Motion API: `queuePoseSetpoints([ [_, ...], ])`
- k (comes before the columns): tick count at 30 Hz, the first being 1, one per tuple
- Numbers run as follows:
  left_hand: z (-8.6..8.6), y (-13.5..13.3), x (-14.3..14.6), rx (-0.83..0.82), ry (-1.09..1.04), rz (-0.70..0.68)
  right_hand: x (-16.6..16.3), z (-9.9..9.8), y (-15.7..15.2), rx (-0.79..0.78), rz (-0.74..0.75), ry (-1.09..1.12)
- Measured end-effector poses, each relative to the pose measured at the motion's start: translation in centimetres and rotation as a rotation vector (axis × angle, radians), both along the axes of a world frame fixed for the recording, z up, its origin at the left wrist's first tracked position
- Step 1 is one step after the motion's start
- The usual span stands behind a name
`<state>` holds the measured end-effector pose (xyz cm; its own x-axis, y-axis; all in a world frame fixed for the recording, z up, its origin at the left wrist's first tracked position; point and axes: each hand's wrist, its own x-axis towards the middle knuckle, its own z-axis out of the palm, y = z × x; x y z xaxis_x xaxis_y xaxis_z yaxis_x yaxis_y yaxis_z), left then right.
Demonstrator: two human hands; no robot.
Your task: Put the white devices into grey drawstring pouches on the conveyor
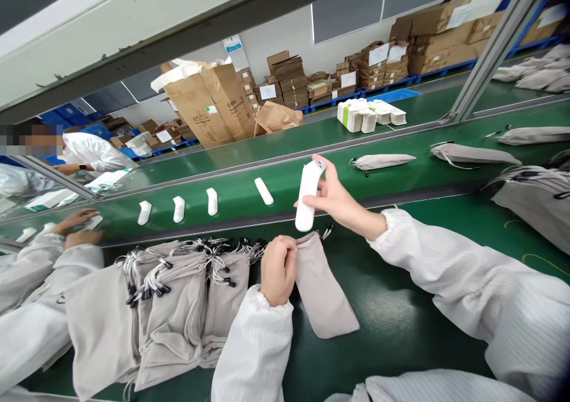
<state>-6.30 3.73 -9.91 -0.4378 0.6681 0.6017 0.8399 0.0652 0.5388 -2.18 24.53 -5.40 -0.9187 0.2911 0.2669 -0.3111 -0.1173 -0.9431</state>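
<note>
Left hand (279, 269): fingers curled tight, pinching the open end of a grey pouch (327, 295).
Right hand (333, 195): fingers pinching a white device (306, 203), just beyond that end.
Pouch: on the counter (392, 331), right of stacked pouches (173, 313).

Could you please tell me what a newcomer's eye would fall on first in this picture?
Probably the white device held up by the right hand near the middle, just above the grey pouch that the left hand holds. Next might come the pile of grey pouches at lower left, and more white devices lying along the green belt behind it.
</note>
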Motion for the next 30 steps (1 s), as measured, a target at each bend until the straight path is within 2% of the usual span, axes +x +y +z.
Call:
queuePoseSetpoints([
  [2,0.4,0.2,0.4,0.053,-0.091,-0.034,1.4,0.2,-1.2,-0.038,0.019,0.014],
  [4,0.9,0.5,1.0,0.098,-0.125,-0.025,2.2,-0.1,-1.9,-0.005,0.045,0.000],
  [6,1.4,1.0,1.5,0.161,-0.134,0.028,2.5,-0.5,-2.2,0.138,0.073,-0.011],
  [9,1.9,1.6,2.1,0.263,-0.129,0.174,2.8,-0.8,-2.5,0.434,0.129,-0.015],
  [11,2.2,1.6,2.0,0.294,-0.168,0.231,3.2,-0.5,-2.5,0.516,0.193,-0.072],
  [13,2.4,1.2,1.6,0.319,-0.308,0.239,4.0,0.4,-2.0,0.405,0.235,-0.138],
  [17,2.9,-0.3,0.2,0.474,-0.679,0.243,7.0,3.4,-0.5,-0.071,0.193,-0.128],
  [19,2.9,-0.5,-0.3,0.429,-0.728,0.189,8.3,5.1,0.3,-0.159,0.118,-0.099],
  [21,2.3,0.1,-0.7,0.279,-0.649,0.149,8.4,6.4,1.2,-0.138,-0.045,-0.018],
  [24,0.1,1.9,-1.4,-0.016,-0.336,0.244,5.8,7.0,3.1,0.011,-0.383,0.266],
  [26,-1.6,3.1,-2.1,-0.164,-0.166,0.335,2.6,6.3,4.5,0.197,-0.544,0.388],
  [28,-3.1,4.0,-2.7,-0.236,-0.087,0.391,-1.3,4.9,5.4,0.453,-0.587,0.331],
  [30,-4.0,4.4,-3.0,-0.277,-0.031,0.418,-5.1,3.0,5.6,0.748,-0.526,0.108],
])
